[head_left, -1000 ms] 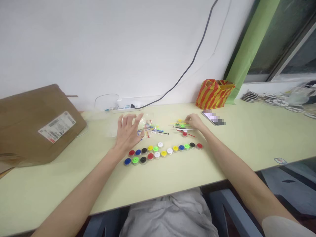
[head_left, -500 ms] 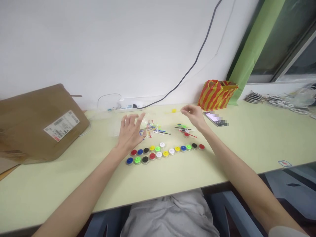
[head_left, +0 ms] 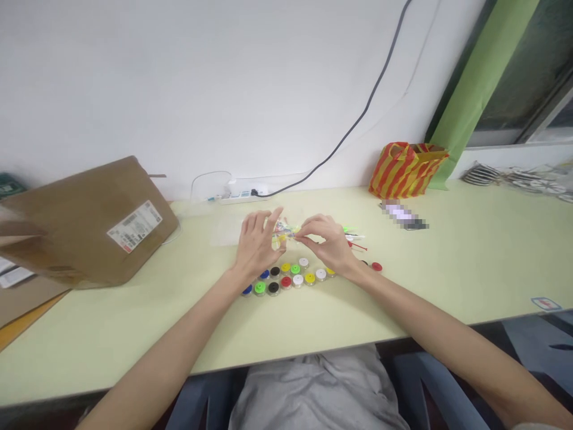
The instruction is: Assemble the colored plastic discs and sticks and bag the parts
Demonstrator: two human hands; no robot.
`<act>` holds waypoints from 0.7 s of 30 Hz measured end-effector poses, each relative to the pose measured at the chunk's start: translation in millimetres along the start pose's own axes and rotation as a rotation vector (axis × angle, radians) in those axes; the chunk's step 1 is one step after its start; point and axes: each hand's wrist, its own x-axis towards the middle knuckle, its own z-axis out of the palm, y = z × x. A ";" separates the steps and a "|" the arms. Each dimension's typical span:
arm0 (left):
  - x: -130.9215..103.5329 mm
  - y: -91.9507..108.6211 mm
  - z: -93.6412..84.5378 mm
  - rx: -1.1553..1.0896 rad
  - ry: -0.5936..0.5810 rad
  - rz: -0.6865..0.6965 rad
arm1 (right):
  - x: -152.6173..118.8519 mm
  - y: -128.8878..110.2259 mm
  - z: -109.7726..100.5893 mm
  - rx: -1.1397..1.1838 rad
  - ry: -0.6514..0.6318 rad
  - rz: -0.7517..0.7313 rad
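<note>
While close together, two hands, one yellow piece between them.

Left forearm and right forearm bare, angling in from the lower corners, converging mid-view. Left hand: fingers raised, loosely curled, thumb well apart from index, C-shaped gap facing right hand. Right hand: thumb and index tips brought together in a pinch, aimed at left hand. Hands near each other, right fingertips closest to left thumb.
</note>
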 end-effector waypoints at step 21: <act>2.3 1.0 -8.3 -0.007 0.055 0.022 | 1.5 -8.4 0.9 -0.103 -0.164 -0.101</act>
